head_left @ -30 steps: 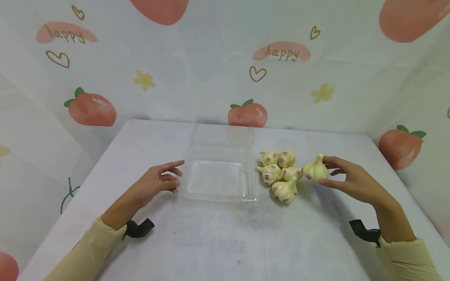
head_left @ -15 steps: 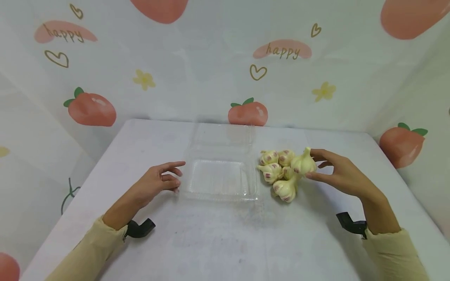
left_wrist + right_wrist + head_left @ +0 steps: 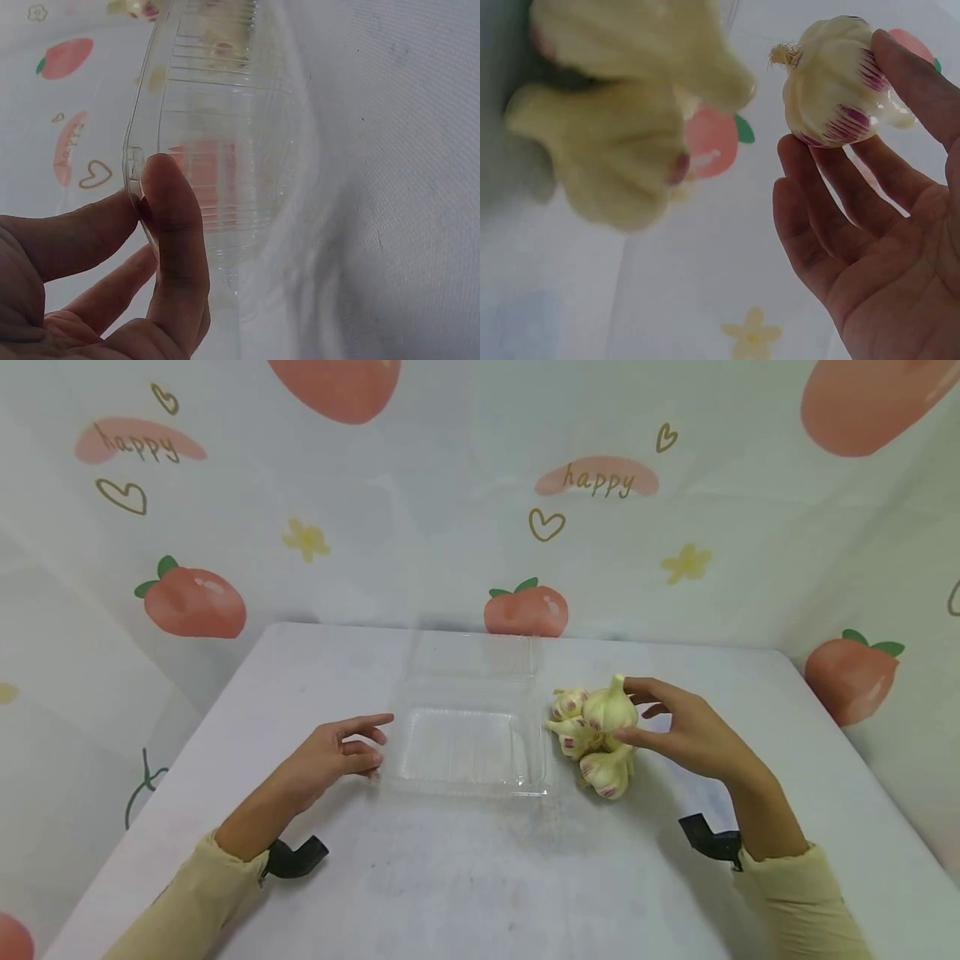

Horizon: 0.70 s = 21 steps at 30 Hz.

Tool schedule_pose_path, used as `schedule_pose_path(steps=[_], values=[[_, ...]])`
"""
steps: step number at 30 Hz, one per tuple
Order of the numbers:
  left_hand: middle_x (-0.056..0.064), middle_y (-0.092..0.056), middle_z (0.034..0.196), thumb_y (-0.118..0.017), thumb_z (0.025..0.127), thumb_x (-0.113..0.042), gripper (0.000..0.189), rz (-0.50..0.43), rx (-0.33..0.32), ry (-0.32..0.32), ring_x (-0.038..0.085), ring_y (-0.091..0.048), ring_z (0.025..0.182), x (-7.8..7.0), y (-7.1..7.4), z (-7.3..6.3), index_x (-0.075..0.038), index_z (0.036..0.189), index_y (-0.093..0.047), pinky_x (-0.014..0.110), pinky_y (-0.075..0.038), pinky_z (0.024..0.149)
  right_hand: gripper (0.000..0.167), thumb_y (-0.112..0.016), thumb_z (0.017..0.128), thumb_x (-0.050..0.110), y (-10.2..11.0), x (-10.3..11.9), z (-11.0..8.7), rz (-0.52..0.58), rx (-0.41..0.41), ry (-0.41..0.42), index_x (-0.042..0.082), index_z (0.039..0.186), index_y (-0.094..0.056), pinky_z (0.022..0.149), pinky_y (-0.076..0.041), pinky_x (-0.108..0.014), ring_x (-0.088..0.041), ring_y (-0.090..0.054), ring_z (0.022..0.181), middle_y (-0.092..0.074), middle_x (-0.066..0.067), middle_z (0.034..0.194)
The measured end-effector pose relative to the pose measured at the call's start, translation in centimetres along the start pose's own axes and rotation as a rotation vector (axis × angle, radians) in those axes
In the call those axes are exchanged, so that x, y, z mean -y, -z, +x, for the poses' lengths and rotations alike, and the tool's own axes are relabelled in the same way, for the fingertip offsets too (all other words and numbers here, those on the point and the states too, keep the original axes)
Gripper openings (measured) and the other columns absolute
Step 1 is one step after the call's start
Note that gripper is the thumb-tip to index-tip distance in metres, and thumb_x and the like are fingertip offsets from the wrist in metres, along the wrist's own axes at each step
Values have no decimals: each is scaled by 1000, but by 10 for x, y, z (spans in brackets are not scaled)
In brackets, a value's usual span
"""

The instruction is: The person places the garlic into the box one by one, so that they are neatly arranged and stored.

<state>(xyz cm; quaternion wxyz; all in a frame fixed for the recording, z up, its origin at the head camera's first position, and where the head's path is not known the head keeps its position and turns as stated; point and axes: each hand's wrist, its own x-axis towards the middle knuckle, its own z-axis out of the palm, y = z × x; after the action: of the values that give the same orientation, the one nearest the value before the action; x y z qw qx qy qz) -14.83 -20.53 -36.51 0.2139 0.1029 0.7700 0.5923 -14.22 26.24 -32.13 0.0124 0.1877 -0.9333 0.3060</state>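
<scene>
My right hand (image 3: 686, 727) pinches a cream-coloured garlic bulb (image 3: 609, 708) between thumb and fingertips, stem up, over the other bulbs. In the right wrist view this garlic bulb (image 3: 829, 82) shows purple streaks and a dry root tuft. Below it sits a pile of garlic bulbs, with one bulb (image 3: 606, 774) at the front and another bulb (image 3: 572, 739) on the left; the held bulb hides part of the pile. My left hand (image 3: 341, 750) is at the left side of an open clear plastic box (image 3: 461, 747). In the left wrist view, thumb and fingers pinch the rim (image 3: 146, 82).
The box's clear lid (image 3: 474, 656) is folded back toward the rear of the white table (image 3: 450, 877). A white cloth printed with peaches (image 3: 528, 610) hangs right behind the table. A green cord (image 3: 142, 785) shows past the left edge.
My right hand has carried the garlic bulb leftward, from the right of the pile to over it. My left hand and the box have stayed in place.
</scene>
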Motion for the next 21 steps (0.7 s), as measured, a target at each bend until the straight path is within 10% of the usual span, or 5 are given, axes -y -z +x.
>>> schedule_pose_path(steps=[21], values=[[29,-43,125,-63,92,-1,66,26,32,-27,12,-68,79,-2,1,-3,4,152,-34,26,-59,78,64,-80,85,30,-43,64,41,230,-37,-2,17,141,-53,96,-53,-50,-23,-62,117,-58,-2,141]])
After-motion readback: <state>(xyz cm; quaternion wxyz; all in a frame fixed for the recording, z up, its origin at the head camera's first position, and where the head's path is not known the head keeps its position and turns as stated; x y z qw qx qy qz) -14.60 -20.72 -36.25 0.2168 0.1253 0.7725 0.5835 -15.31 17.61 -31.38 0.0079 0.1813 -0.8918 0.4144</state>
